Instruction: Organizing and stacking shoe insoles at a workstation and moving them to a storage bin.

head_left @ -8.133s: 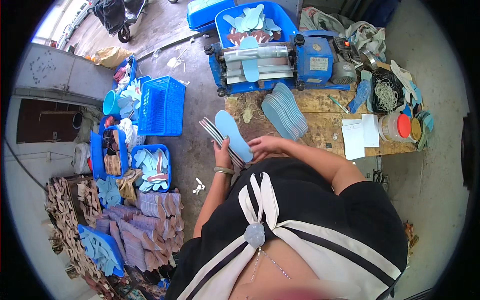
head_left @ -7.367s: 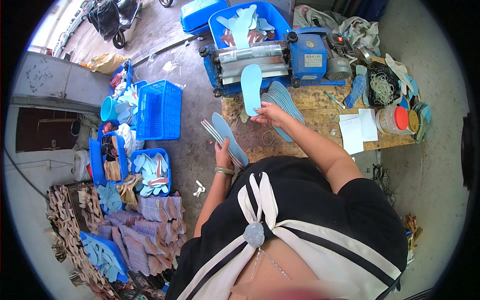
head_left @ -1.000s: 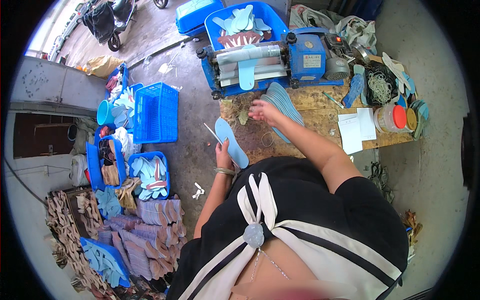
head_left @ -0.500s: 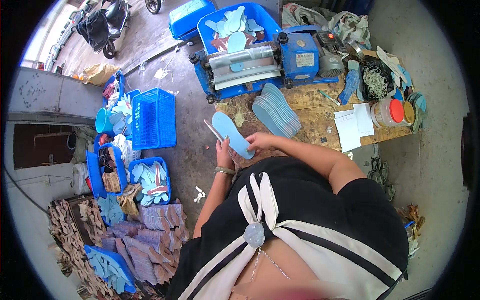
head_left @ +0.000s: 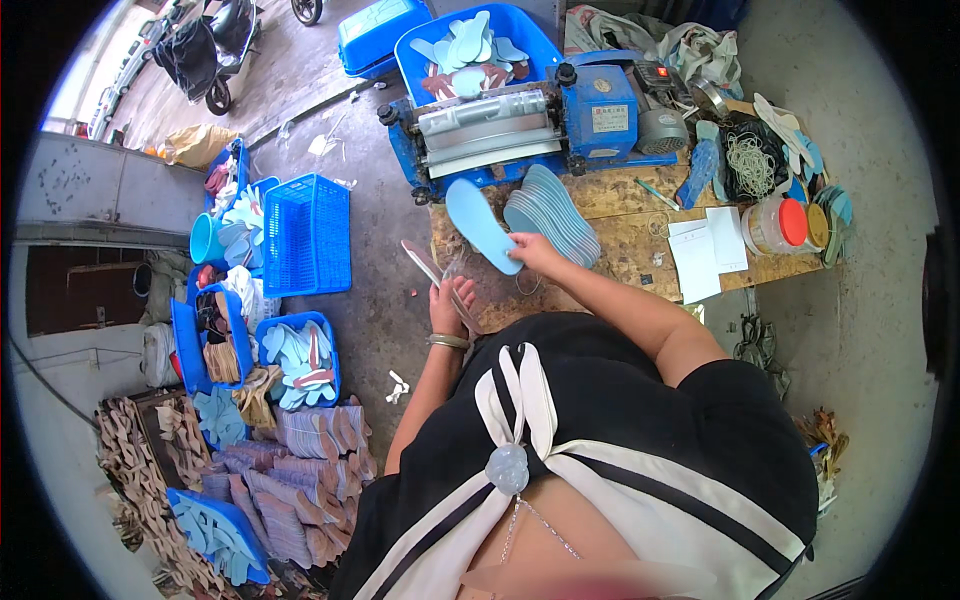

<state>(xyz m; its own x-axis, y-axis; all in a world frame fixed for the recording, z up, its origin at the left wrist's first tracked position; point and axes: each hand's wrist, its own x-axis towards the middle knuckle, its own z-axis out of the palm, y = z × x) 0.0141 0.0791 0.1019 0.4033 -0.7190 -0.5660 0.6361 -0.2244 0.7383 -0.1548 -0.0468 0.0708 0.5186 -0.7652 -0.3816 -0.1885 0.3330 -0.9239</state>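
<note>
My right hand (head_left: 537, 255) pinches one end of a light blue insole (head_left: 480, 224) and holds it out over the near left edge of the bench. Lower and to its left, my left hand (head_left: 449, 305) is closed around brown-and-white insoles (head_left: 422, 260), seen nearly edge-on; how many cannot be told. A fanned stack of light blue insoles (head_left: 560, 225) lies on the bench just right of the held one. Behind it stands a blue roller machine (head_left: 490, 130) with a silver roller.
A blue tub (head_left: 547, 45) of insoles stands behind the machine. White papers (head_left: 697, 262) and a red-lidded jar (head_left: 775, 225) occupy the bench's right side. On the left floor are an upright blue basket (head_left: 308, 240), insole-filled bins (head_left: 335, 385) and piled purplish insoles (head_left: 300, 490).
My right hand has drawn the blue insole away from my left, forward and right, exposing the brown insoles. The insole at the machine's roller has dropped back and no longer shows in front.
</note>
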